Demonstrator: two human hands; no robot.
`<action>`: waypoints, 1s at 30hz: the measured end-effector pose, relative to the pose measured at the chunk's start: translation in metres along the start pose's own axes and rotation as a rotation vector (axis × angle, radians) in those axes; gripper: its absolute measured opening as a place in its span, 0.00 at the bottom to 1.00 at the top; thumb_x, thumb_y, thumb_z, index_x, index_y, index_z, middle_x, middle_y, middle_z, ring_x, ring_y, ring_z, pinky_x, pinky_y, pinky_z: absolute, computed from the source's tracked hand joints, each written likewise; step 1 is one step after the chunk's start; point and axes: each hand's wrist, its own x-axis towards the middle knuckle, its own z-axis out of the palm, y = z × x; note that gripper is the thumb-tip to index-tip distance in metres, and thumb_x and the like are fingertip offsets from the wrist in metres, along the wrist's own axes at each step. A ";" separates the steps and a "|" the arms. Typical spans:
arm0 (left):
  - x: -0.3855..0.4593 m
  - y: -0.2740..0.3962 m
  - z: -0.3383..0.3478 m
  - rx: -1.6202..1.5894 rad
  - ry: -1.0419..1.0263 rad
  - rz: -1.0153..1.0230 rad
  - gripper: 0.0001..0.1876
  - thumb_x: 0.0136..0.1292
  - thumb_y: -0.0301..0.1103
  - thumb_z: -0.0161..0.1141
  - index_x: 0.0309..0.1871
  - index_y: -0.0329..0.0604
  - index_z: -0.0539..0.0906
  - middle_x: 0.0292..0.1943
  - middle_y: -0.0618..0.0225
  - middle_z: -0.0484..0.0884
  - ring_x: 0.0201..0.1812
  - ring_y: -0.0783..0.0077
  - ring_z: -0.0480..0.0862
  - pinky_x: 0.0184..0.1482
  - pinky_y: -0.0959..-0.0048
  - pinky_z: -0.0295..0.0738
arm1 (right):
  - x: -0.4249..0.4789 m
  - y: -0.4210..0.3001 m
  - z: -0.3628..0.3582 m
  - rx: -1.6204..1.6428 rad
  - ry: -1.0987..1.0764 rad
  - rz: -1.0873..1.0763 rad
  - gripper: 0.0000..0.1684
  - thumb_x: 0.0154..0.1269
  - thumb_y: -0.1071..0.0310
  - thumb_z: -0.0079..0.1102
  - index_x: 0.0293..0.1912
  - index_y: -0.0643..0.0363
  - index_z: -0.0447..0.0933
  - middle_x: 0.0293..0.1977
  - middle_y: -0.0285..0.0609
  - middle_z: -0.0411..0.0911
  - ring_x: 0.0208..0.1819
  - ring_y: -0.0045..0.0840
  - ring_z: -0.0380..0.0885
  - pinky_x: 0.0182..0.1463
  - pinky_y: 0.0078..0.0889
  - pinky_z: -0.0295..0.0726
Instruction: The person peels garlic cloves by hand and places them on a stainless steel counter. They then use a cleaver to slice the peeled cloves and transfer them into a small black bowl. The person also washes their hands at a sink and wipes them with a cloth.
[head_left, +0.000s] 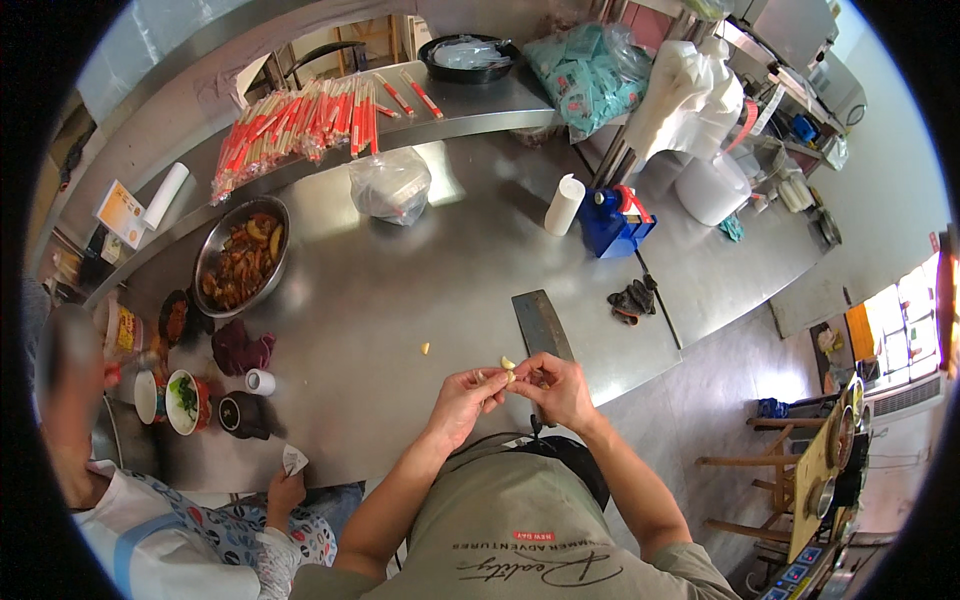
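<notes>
Close together over the table's near edge, my left hand and my right hand pinch a small garlic clove between their fingertips. Another pale clove shows just beyond the fingers; whether it is held or lies on the table, I cannot tell. A cleaver lies flat on the steel table, its blade pointing away and its handle partly hidden by my right hand. Further left, a single garlic piece rests on the bare steel.
A co-worker sits at left, holding paper. Nearby stand a steel bowl of food, small bowls and a dark lidded pot. A plastic bag, blue tape dispenser and dark gloves lie beyond. Wrapped chopsticks cover the shelf.
</notes>
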 end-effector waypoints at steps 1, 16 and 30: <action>-0.001 0.001 0.000 0.009 0.001 -0.003 0.12 0.71 0.32 0.67 0.50 0.31 0.86 0.36 0.69 0.86 0.33 0.80 0.80 0.33 0.80 0.69 | 0.000 0.001 0.001 0.008 0.019 -0.028 0.11 0.64 0.70 0.75 0.42 0.64 0.83 0.31 0.34 0.83 0.32 0.12 0.77 0.37 0.20 0.79; 0.001 -0.026 -0.003 -0.309 0.161 -0.014 0.07 0.74 0.31 0.63 0.49 0.37 0.84 0.42 0.68 0.86 0.36 0.80 0.79 0.35 0.80 0.69 | -0.010 -0.007 0.021 -0.168 0.048 -0.265 0.08 0.65 0.75 0.71 0.40 0.65 0.80 0.37 0.38 0.81 0.31 0.18 0.79 0.35 0.23 0.80; 0.067 -0.040 -0.082 0.234 0.285 0.113 0.09 0.70 0.34 0.69 0.40 0.37 0.83 0.31 0.67 0.86 0.27 0.85 0.76 0.25 0.82 0.67 | -0.015 -0.006 0.027 0.094 0.243 0.276 0.08 0.68 0.71 0.69 0.37 0.61 0.77 0.27 0.26 0.76 0.30 0.07 0.71 0.33 0.14 0.71</action>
